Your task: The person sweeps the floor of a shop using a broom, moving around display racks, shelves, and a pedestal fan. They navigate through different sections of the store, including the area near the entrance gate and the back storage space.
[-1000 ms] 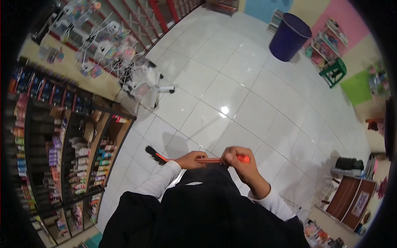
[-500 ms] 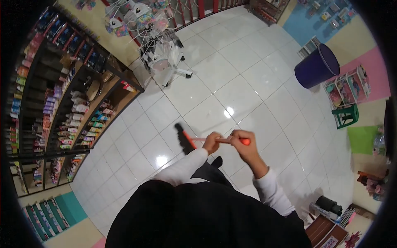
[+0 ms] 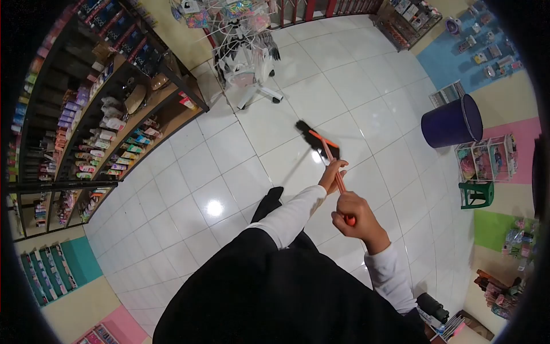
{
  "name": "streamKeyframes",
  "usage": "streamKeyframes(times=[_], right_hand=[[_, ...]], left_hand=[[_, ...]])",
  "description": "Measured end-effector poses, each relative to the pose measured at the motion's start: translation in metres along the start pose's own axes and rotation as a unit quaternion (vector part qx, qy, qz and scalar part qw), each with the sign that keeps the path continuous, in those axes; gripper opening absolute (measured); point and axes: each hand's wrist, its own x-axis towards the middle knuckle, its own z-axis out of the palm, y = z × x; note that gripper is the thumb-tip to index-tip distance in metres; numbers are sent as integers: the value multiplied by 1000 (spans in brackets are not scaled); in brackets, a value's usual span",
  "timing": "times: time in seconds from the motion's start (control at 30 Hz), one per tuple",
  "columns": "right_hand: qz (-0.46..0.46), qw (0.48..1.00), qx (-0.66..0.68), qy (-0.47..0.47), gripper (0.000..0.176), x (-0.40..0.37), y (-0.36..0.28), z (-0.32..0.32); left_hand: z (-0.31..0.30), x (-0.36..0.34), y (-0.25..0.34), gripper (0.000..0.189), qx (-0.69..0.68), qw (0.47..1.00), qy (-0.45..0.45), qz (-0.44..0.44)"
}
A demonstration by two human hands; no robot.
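Observation:
A broom [image 3: 321, 139] with an orange head and black bristles is tilted away from me, its bristles at the white tiled floor. Partway down its orange handle, my left hand [image 3: 330, 175] grips the stick. My right hand [image 3: 356, 214] is wrapped round the handle near its upper end, where the red-orange tip pokes out below the fist. White sleeves cover both forearms. One dark shoe [image 3: 275, 195] shows on the tiles left of my left arm.
Shelves [image 3: 143, 114] packed with bottles line the left side. A white wheeled display rack [image 3: 252, 86] stands ahead. On the right are a purple bin [image 3: 444, 125], a small white rack [image 3: 487, 159] and a green stool [image 3: 476, 195]. Shiny floor tiles [image 3: 229, 155] stretch between.
The broom head has swung from the left to farther forward and right. Both hands have turned with the handle, and my right hand is lower in view. A foot has come forward.

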Motion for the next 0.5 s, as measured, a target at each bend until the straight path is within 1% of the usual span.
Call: streamKeyframes(times=[0.03,0.1,0.13,0.17,0.23,0.27,0.3,0.33,0.37,0.43,0.47,0.5], right_hand=[[-5,1000,-2,2,24,3,-4,-2],[-20,1000,-4,4,23,13,-16,-8],[-3,1000,-20,-7,25,21,-27,-20],[-10,1000,6,-2,26,31,-43,-31],[-25,998,58,13,29,55,-76,-53],[-31,993,113,12,31,67,-90,-64],[-36,986,164,10,32,77,-99,-72],[-63,974,217,15,32,86,-99,-75],[-57,964,260,9,32,96,-95,-75],[-48,937,345,-2,32,117,-84,-66],[11,918,396,1,28,123,-78,-57],[50,917,396,10,27,134,-72,-41]], left_hand=[[0,5,11,25,3,1000,17,-17],[-13,22,27,22,45,996,-14,70],[-26,30,41,22,71,991,-28,112],[-39,35,56,24,62,993,-56,85],[-77,48,113,29,47,992,-113,32],[-90,50,127,32,32,992,-92,75],[-103,47,135,32,52,990,-88,96],[-119,44,142,32,70,987,-83,119],[-134,39,146,33,85,983,-79,142],[-172,25,147,32,115,988,-95,47],[-194,18,138,33,153,983,-103,18],[-217,11,125,36,191,975,-110,-11]])
